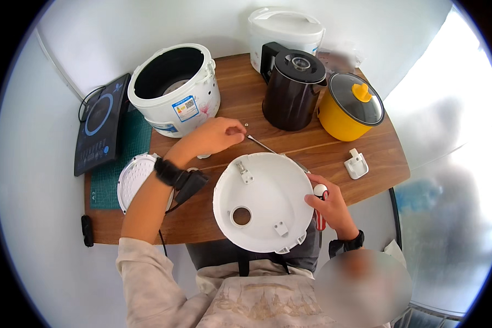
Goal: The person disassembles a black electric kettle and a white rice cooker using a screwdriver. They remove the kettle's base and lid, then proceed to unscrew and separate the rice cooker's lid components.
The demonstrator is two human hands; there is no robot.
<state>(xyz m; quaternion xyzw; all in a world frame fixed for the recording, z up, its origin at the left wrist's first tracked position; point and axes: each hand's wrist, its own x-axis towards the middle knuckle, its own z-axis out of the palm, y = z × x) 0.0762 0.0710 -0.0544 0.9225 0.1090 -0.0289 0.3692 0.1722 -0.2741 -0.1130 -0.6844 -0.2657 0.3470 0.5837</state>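
Starting left of the white lid (268, 202), we see the open rice cooker body (175, 90), its dark well empty. Our left hand (216, 135) pinches a small screw (246, 124) just behind the lid. Our right hand (328, 205) grips a screwdriver (281, 154) at the lid's right edge. Behind sit a shut black kettle (292, 90) and a lidded yellow pot (350, 106).

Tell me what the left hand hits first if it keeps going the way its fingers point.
Probably the small screw just past the left hand, then the black kettle beyond; depth is hard to judge.
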